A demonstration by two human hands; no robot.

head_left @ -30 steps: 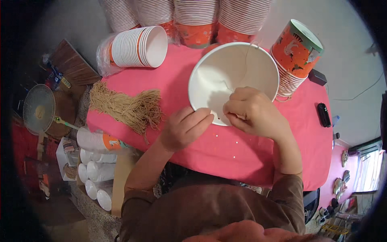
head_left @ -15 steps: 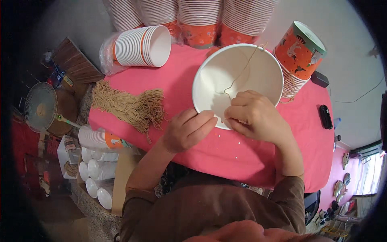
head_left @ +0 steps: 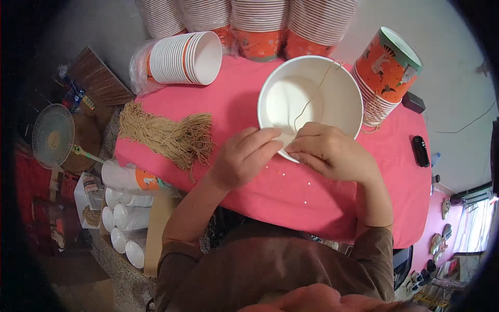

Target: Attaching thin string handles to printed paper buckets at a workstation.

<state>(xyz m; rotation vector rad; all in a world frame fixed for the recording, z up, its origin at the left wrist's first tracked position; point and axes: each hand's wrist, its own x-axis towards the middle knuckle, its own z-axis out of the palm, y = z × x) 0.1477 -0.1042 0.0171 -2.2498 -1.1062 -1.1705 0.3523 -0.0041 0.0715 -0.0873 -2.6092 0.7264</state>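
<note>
A large white-lined paper bucket (head_left: 343, 104) stands at the middle of the table with its mouth up toward me. One end of a thin tan string (head_left: 314, 92) is fixed at the bucket's far rim; the string runs down across the inside to my right hand. My right hand (head_left: 335, 155) is closed at the near rim, pinching the string, whose tip is hidden by the fingers. My left hand (head_left: 244, 160) grips the near-left rim, its fingers bent over the edge and the thumb mostly hidden.
A bundle of tan strings (head_left: 166, 135) lies left on the pink cloth (head_left: 234, 208). Nested buckets (head_left: 182, 58) lie behind it; wrapped stacks (head_left: 260, 26) line the back. Orange printed buckets (head_left: 384, 67) stand right, near a black object (head_left: 420, 151). Small white specks dot the cloth.
The bucket has tilted and shifted slightly, its left rim moving right. My left hand has risen a little along the near rim. The right hand keeps its pinch in nearly the same place.
</note>
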